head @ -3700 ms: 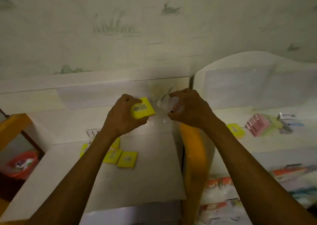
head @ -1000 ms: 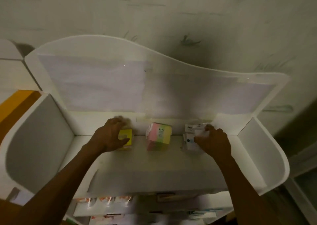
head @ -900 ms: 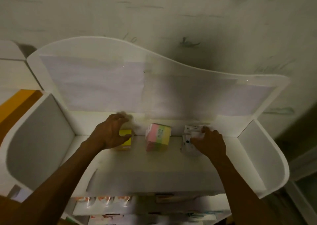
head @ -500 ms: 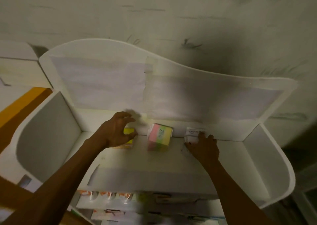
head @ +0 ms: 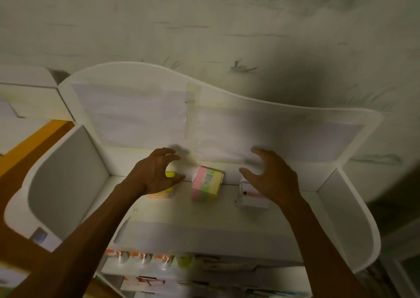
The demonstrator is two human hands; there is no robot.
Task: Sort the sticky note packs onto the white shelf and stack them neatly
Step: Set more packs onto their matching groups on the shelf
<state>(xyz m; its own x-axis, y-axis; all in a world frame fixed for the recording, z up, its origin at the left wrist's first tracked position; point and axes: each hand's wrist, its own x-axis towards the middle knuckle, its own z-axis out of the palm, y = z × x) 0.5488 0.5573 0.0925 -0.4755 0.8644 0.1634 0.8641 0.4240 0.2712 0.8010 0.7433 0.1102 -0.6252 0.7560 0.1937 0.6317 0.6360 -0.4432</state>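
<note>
On the top board of the white shelf (head: pixel 204 227), three stacks of sticky note packs sit in a row close to the back panel. The yellow packs (head: pixel 169 175) are at the left, mostly covered by the left hand (head: pixel 154 172), with an orange-edged layer showing at the bottom of that pile. The pink, green and yellow cube pack (head: pixel 206 183) stands in the middle, a label reading 2209 on its top face. The white wrapped packs (head: pixel 251 199) are at the right, partly behind the right hand (head: pixel 270 179).

Both hands hover above the board with fingers spread and loosely bent, holding nothing. The left hand hangs over the yellow packs; whether its thumb brushes them cannot be told, since the view there is dim and blurred. The right hand sits above the white wrapped packs, palm turned inward.

Pale paper sheets (head: pixel 136 113) are taped to the curved back panel. Lower shelves (head: pixel 172 263) beneath hold more packaged goods, too blurred to identify. An orange board (head: pixel 27 145) stands at the left.
</note>
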